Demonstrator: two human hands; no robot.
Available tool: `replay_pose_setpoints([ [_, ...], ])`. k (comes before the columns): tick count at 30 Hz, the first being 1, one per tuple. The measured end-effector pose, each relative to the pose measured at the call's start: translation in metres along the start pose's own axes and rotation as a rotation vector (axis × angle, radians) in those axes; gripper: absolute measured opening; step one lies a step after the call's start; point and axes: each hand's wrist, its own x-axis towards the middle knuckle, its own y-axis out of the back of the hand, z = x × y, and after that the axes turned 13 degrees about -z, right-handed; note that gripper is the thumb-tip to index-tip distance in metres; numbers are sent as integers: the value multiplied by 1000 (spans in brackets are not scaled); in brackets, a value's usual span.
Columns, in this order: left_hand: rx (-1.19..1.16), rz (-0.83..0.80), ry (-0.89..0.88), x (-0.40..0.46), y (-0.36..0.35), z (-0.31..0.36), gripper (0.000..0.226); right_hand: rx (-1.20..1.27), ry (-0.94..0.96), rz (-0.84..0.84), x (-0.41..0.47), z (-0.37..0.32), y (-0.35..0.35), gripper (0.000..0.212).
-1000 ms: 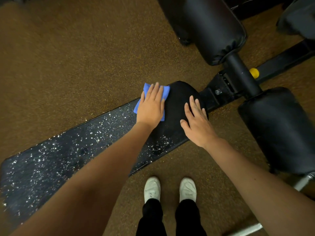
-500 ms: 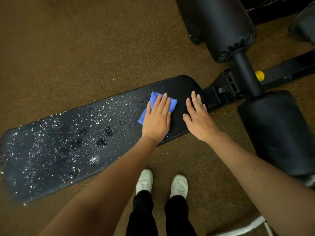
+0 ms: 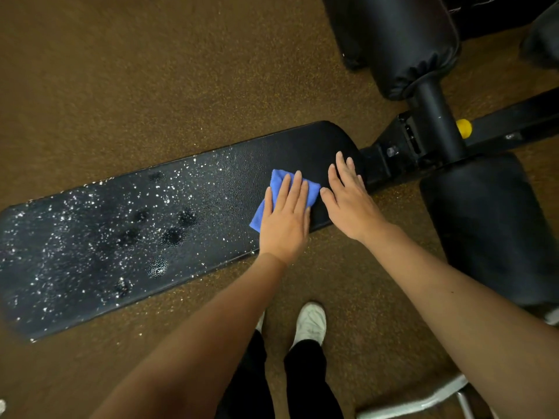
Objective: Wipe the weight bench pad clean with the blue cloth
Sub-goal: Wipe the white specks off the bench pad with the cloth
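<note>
The black weight bench pad (image 3: 127, 237) lies slantwise across the view, its left and middle parts speckled with white droplets, its right end dark and dry-looking. My left hand (image 3: 284, 219) lies flat on the folded blue cloth (image 3: 279, 182), pressing it onto the pad near its right end; the palm hides most of the cloth. Just to the right, my right hand (image 3: 352, 204) rests flat on the pad's near right corner, fingers spread, holding nothing.
Two thick black roller pads (image 3: 402, 46) (image 3: 490, 228) sit on a black frame bar (image 3: 432, 116) with a yellow knob (image 3: 463, 127) right of the bench. My white shoes (image 3: 311, 323) stand on the brown speckled floor (image 3: 121, 71). A grey metal tube (image 3: 423, 400) lies at the bottom right.
My left hand has slid the cloth from the pad's far edge toward the near edge. The view has shifted left, showing more of the wet pad. My right hand stays planted.
</note>
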Motion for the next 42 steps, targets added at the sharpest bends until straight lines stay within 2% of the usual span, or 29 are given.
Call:
replay_pose_setpoints([
  [2,26,22,29,-3,-8,14,51,19,13,2,-1,0,0,56],
  [8,131,23,-33,-15,-16,16,51,2,6,-13,-5,0,-2,56],
  [12,35,38,168,-17,-13,-9,52,-118,17,-1,-7,4,-7,58],
  [16,-31,64,239,-15,-10,-7,51,-192,-12,23,-5,2,-15,61],
  [22,82,5,120,-12,-14,22,53,-157,-45,42,-3,-6,-18,58],
  [25,98,-6,103,-12,-14,12,53,-153,-39,30,-3,-6,-16,58],
  [29,-6,68,288,-17,-11,-9,51,-160,-32,11,-5,-4,-12,59],
  [31,-73,77,322,-17,-9,-7,50,-168,-36,20,-5,-6,-13,59],
  [33,-71,56,274,-15,-7,-1,51,-155,-36,28,-5,-8,-14,58],
  [37,51,-21,62,-12,-6,2,52,-145,-31,29,-4,-8,-15,57],
  [42,23,-31,129,1,-3,-1,53,-180,-13,35,-4,-3,-16,59],
])
